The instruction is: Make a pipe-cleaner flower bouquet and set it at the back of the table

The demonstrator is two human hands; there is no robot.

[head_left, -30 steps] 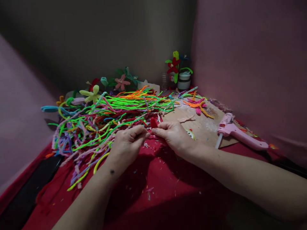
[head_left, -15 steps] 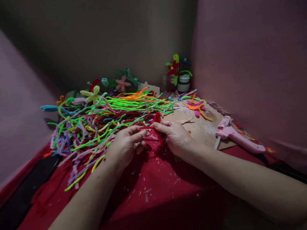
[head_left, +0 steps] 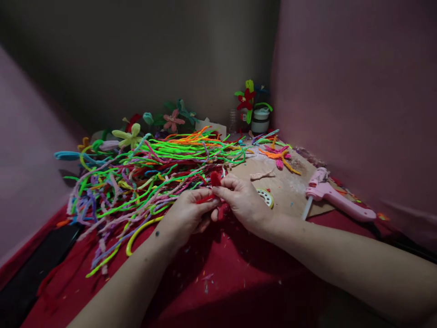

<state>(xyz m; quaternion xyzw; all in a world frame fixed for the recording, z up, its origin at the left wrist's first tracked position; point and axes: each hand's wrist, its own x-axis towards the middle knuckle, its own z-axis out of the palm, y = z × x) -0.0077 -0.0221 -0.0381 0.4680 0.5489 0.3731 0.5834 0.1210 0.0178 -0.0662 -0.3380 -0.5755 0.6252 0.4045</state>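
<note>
Both hands meet over the red cloth at the middle of the view. My right hand (head_left: 241, 200) pinches a red pipe cleaner piece (head_left: 215, 179), bent into a fuzzy shape whose top sticks up past the thumb and whose lower part hangs below. With thumb and forefinger, my left hand (head_left: 191, 209) grips a thin red stretch of it just to the left. Fingers cover the place where the parts join. Close behind and to the left spreads a big pile of loose pipe cleaners (head_left: 184, 150) in green, orange, pink, purple and yellow.
A pink glue gun (head_left: 341, 197) lies on the right by a cardboard sheet (head_left: 290, 182). On the cardboard are an orange and pink pipe cleaner flower (head_left: 279, 155) and a round yellow-rimmed disc (head_left: 265, 197). Finished flowers and a lidded cup (head_left: 260, 120) stand along the wall. A black object (head_left: 44, 259) lies left.
My hands have drawn closer together and slightly lower, and the red piece has shifted left with them. The yellow-rimmed disc beside my right hand now shows.
</note>
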